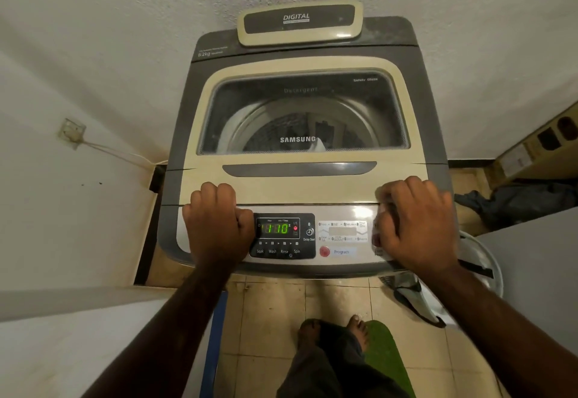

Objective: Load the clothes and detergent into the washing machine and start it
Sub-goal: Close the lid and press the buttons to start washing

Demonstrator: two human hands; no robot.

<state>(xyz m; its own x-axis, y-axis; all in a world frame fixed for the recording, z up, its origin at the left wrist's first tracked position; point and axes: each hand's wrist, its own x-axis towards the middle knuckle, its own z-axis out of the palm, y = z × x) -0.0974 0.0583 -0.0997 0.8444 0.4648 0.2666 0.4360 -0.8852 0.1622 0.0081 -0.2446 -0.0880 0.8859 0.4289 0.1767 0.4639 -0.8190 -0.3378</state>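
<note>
Against the wall, the washing machine [300,147] stands with its glass lid [303,109] closed; clothes show dimly inside the drum. Left hand [217,225], curled into an empty fist, and right hand [416,225], fingers bent, grip unclear, rest beside the lit display [276,228].

Washing machine [300,185]: cream and grey plastic, dusty; lid window [303,113] glass; drum [281,116] shiny metal. Wall [93,6] rough plaster. Floor [269,310] glazed tile.

Cream-and-grey washing machine [300,185], green display digits [275,228], red Program button [324,251], green mat [387,360].
</note>
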